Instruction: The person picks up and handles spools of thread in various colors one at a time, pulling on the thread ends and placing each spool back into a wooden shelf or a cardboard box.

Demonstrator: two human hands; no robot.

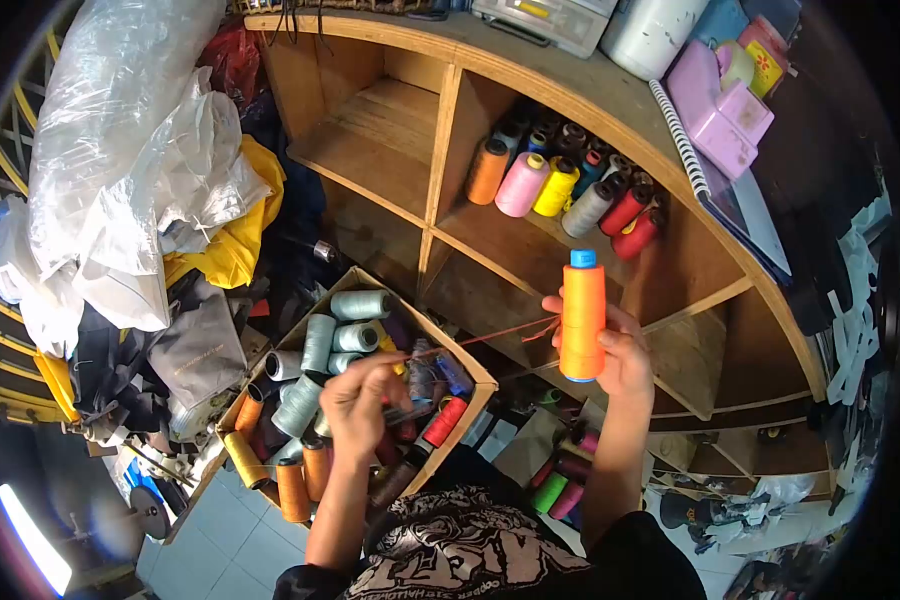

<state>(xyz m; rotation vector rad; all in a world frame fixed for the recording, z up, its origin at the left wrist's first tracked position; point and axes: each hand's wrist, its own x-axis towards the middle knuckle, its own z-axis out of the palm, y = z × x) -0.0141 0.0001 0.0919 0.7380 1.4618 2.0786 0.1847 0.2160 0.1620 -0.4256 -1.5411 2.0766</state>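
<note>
1. We see the orange spool (582,320) held upright in the air, blue end uppermost, in front of the shelving.
2. The right hand (625,352) closes round it, thumb on the near side, fingers behind.
3. The left hand (357,408), its fingers curled, pinches a reddish thread (470,341) stretching towards the right hand.
4. Beneath the left hand we find a cardboard box (481,382) of mixed spools (296,408).
5. Beyond, we note wooden shelving (442,150), one compartment holding coloured cones (522,185).

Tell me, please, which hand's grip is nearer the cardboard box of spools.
Left. The left-hand grip is over the box; the right-hand grip is off to its right, around an orange spool.
</note>
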